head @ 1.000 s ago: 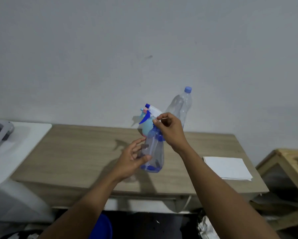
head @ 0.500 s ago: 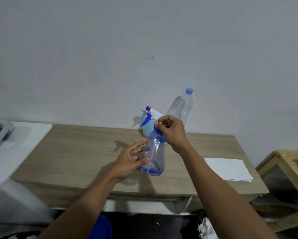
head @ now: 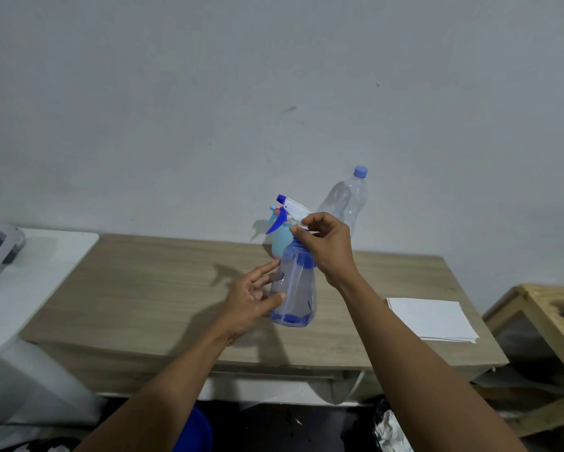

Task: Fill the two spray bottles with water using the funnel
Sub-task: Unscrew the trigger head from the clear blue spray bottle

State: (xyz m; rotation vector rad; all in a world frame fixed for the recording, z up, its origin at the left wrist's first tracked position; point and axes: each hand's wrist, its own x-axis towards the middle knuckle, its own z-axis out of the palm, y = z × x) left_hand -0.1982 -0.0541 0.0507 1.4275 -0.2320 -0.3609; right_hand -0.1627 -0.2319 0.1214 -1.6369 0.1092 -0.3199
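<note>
Left hand (head: 251,301) grip holds clear plastic spray bottle (head: 295,288) steady; right hand (head: 326,246) grip pinches its blue-white trigger top (head: 293,206), likely to twist off.

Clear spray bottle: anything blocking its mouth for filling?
Yes. The spray head sits on the neck of the clear spray bottle and closes the mouth. The right hand pinches that head and the left hand holds the body. Nothing else visible is in the way. No funnel is in view.

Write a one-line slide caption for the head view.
Left hand holds a clear spray bottle; right hand grips its trigger head.
</note>
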